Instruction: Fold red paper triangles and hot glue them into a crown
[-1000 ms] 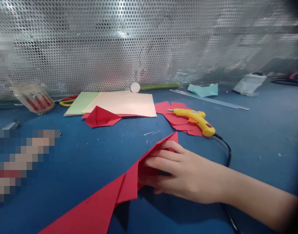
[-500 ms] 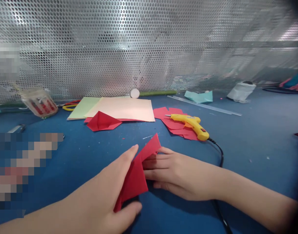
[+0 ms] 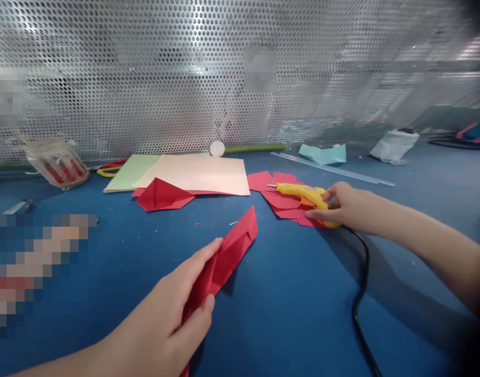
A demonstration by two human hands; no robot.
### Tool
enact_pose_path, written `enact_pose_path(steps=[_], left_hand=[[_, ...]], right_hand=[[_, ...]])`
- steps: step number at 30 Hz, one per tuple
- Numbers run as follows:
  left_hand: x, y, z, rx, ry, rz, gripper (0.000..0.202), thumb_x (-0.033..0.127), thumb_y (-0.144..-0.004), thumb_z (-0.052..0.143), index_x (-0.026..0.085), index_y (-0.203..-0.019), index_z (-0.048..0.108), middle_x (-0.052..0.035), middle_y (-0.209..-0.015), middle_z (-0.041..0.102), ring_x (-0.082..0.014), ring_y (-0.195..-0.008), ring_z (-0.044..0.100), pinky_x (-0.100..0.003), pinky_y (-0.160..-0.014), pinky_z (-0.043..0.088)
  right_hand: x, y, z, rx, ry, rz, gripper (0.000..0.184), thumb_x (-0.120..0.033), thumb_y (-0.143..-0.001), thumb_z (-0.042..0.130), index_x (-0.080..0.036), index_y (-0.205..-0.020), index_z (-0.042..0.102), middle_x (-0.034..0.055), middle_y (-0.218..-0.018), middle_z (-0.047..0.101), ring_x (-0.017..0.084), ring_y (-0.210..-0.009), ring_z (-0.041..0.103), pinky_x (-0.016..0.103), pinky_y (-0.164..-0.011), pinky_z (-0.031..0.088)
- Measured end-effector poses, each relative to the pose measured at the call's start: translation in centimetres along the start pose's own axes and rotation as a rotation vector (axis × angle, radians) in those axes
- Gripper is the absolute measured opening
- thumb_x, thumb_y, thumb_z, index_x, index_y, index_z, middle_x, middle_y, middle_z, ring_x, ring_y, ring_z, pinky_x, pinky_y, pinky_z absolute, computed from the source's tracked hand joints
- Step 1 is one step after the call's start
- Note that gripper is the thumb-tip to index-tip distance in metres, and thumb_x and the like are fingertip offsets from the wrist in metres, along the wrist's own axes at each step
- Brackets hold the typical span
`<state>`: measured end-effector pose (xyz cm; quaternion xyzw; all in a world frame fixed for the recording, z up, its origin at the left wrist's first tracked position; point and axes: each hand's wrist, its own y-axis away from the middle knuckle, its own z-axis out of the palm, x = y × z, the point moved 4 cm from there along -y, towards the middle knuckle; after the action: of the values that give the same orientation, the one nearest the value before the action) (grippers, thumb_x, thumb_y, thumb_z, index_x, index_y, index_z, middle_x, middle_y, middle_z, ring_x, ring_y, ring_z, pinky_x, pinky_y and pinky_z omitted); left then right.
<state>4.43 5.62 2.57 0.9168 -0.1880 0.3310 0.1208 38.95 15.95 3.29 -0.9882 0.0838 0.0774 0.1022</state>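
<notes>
My left hand [image 3: 173, 309] pinches a folded red paper piece [image 3: 232, 248] between thumb and fingers, its tip pointing up and to the right above the blue table [image 3: 295, 293]. My right hand [image 3: 342, 206] is wrapped round the handle of a yellow glue gun [image 3: 298, 191], which lies on a pile of red paper cut-outs [image 3: 277, 199]. The gun's nozzle points left and its black cord [image 3: 360, 303] trails toward me.
Peach and green sheets [image 3: 196, 173] lie at the back with a folded red shape [image 3: 161, 195] in front. A clear box of red-handled tools [image 3: 55, 162], scissors [image 3: 110, 166], a teal paper [image 3: 322, 153], a clear ruler [image 3: 334, 168] and a perforated metal screen [image 3: 185, 78] stand behind.
My right hand left the folded red paper and moved right to grip the glue gun. My left hand came in and now holds the paper alone.
</notes>
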Motion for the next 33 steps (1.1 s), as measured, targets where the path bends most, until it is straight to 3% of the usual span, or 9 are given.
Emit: enact_pose_path(steps=[3, 7, 10, 14, 18, 22, 29, 33], left_hand=[[-0.4, -0.1, 0.1, -0.027, 0.015, -0.058, 0.051, 0.053, -0.098, 0.034, 0.050, -0.147, 0.022, 0.0142, -0.153, 0.035, -0.0192, -0.140, 0.037, -0.044, -0.111, 0.032], [-0.8, -0.1, 0.2, -0.027, 0.028, -0.091, 0.050, 0.057, -0.097, 0.034, 0.053, -0.146, 0.024, 0.0156, -0.152, 0.036, -0.0188, -0.140, 0.037, -0.043, -0.111, 0.031], [-0.8, -0.1, 0.2, -0.009, 0.044, -0.090, 0.049, 0.058, -0.097, 0.033, 0.054, -0.145, 0.026, 0.0164, -0.151, 0.038, -0.0184, -0.140, 0.037, -0.043, -0.112, 0.030], [-0.6, 0.0, 0.2, 0.007, 0.078, -0.103, 0.051, 0.060, -0.097, 0.030, 0.050, -0.146, 0.027, 0.0144, -0.152, 0.037, -0.0198, -0.140, 0.036, -0.043, -0.112, 0.031], [-0.4, 0.1, 0.2, 0.023, 0.101, -0.109, 0.050, 0.059, -0.097, 0.031, 0.049, -0.146, 0.028, 0.0148, -0.153, 0.036, -0.0193, -0.141, 0.033, -0.043, -0.113, 0.029], [-0.4, 0.1, 0.2, 0.017, 0.118, -0.123, 0.049, 0.058, -0.097, 0.031, 0.051, -0.145, 0.029, 0.0158, -0.152, 0.036, -0.0189, -0.141, 0.034, -0.044, -0.113, 0.028], [-0.6, -0.1, 0.3, 0.018, 0.124, -0.099, 0.048, 0.056, -0.097, 0.033, 0.051, -0.145, 0.029, 0.0153, -0.152, 0.037, -0.0189, -0.141, 0.035, -0.045, -0.114, 0.026], [-0.5, -0.2, 0.4, 0.028, 0.140, -0.068, 0.047, 0.053, -0.098, 0.034, 0.051, -0.144, 0.031, 0.0151, -0.151, 0.039, -0.0181, -0.140, 0.036, -0.043, -0.114, 0.028]], right_hand=[[1.6, -0.8, 0.5, -0.215, -0.078, 0.111, 0.023, -0.032, -0.074, 0.072, -0.018, -0.087, 0.059, 0.0000, -0.061, 0.062, 0.020, -0.055, 0.059, 0.032, -0.051, 0.041], [1.9, -1.1, 0.9, -0.351, -0.248, 0.148, 0.022, -0.036, -0.094, 0.060, -0.015, -0.100, 0.063, 0.0007, -0.084, 0.065, 0.013, -0.066, 0.061, 0.029, -0.061, 0.052], [1.3, -1.3, 1.0, -0.307, -0.454, 0.093, 0.024, -0.038, -0.097, 0.055, -0.016, -0.104, 0.062, 0.0031, -0.095, 0.065, 0.012, -0.073, 0.062, 0.029, -0.065, 0.054], [-0.1, -1.4, -0.1, -0.198, -0.708, -0.089, 0.016, -0.024, -0.096, 0.045, -0.017, -0.083, 0.054, 0.0007, -0.073, 0.059, 0.011, -0.060, 0.057, 0.026, -0.057, 0.049], [-1.2, -0.6, -1.3, -0.170, -0.806, -0.307, 0.009, -0.017, -0.077, 0.044, -0.022, -0.070, 0.047, -0.0003, -0.056, 0.053, 0.012, -0.050, 0.049, 0.029, -0.049, 0.039], [-2.3, 0.9, -1.4, -0.171, -0.803, -0.466, 0.005, -0.022, -0.069, 0.047, -0.023, -0.068, 0.052, -0.0006, -0.054, 0.054, 0.013, -0.047, 0.048, 0.028, -0.045, 0.037], [-7.1, 4.3, -0.5, -0.246, -0.649, -0.648, 0.012, -0.031, -0.075, 0.057, -0.021, -0.076, 0.062, -0.0017, -0.060, 0.062, 0.013, -0.049, 0.056, 0.022, -0.041, 0.042], [-9.2, 5.4, -0.2, -0.133, -0.549, -0.680, 0.010, -0.031, -0.071, 0.059, -0.022, -0.075, 0.057, -0.0029, -0.062, 0.061, 0.013, -0.052, 0.057, 0.022, -0.046, 0.043]])
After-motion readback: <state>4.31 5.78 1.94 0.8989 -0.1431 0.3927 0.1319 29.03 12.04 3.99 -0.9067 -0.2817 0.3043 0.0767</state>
